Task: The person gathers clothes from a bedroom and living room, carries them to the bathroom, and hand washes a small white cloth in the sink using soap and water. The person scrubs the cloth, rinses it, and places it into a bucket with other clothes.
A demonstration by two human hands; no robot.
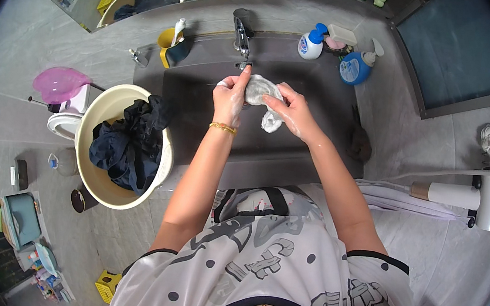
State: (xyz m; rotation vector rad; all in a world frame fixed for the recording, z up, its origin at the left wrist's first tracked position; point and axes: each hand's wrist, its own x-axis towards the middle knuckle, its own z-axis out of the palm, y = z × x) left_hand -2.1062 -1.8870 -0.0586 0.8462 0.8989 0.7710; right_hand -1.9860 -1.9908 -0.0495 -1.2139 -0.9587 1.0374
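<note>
Between my hands is a wet grey-and-white cloth item [259, 91], perhaps a sock, held over the dark sink basin [194, 114]. My left hand [231, 98] grips its left side, thumb pointing up toward the tap. Fingers and thumb of my right hand [290, 110] pinch its right side, and a white bunched end hangs below them. Soap suds cling to both hands. Just beyond them stands the chrome faucet [241, 38]; whether water runs from it I cannot tell.
A cream plastic tub [81, 142] of dark clothes [128, 152] stands left of the sink. Behind the basin are a yellow-handled cup [173, 48], a white pump bottle [310, 46], a blue pump bottle [355, 68] and a soap bar [342, 34]. A hair dryer [489, 201] hangs at right.
</note>
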